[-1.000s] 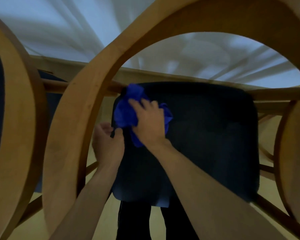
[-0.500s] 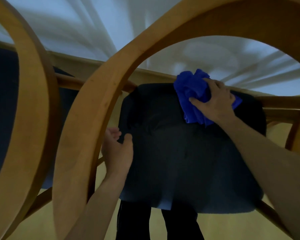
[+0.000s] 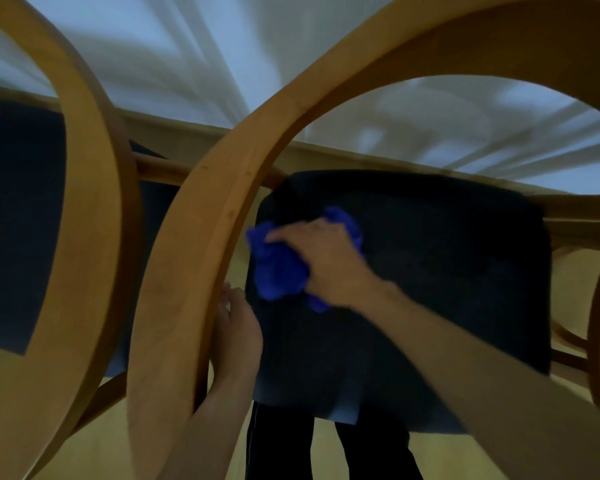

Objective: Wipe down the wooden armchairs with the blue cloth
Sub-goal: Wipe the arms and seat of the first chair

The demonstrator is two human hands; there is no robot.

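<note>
- The blue cloth (image 3: 279,271) is bunched up into a wad on the left part of the dark seat cushion (image 3: 430,271), right by the cushion's left edge and close to the curved wooden armrest (image 3: 201,258).
- Looks like a soft, light rag to me. It crumples easily, has no stiffness at all, and there's nothing fragile about it. I'd guess it drags a bit on the fabric seat and slides easier on the smooth wood.
- Best place to hold it is pretty much how it's held now: palm on top of the wad, fingers around the bulk so no loose corner flaps.
- The right hand (image 3: 326,258) is on top of the cloth, fingers curled over it and pressing it into the cushion.
- The left hand (image 3: 238,330) sits at the left side of the cushion, next to the inside of the armrest. The fingers reach up along the edge, but it's blurry, so I can't tell if it's actually gripping anything.
- There's a second armchair (image 3: 84,202) on the left with the same looped wooden arm and a dark seat behind it.
- No containers anywhere in view, so nothing to report there.
- The person's dark trouser legs show below the seat, over a yellowish floor (image 3: 118,455).
</note>
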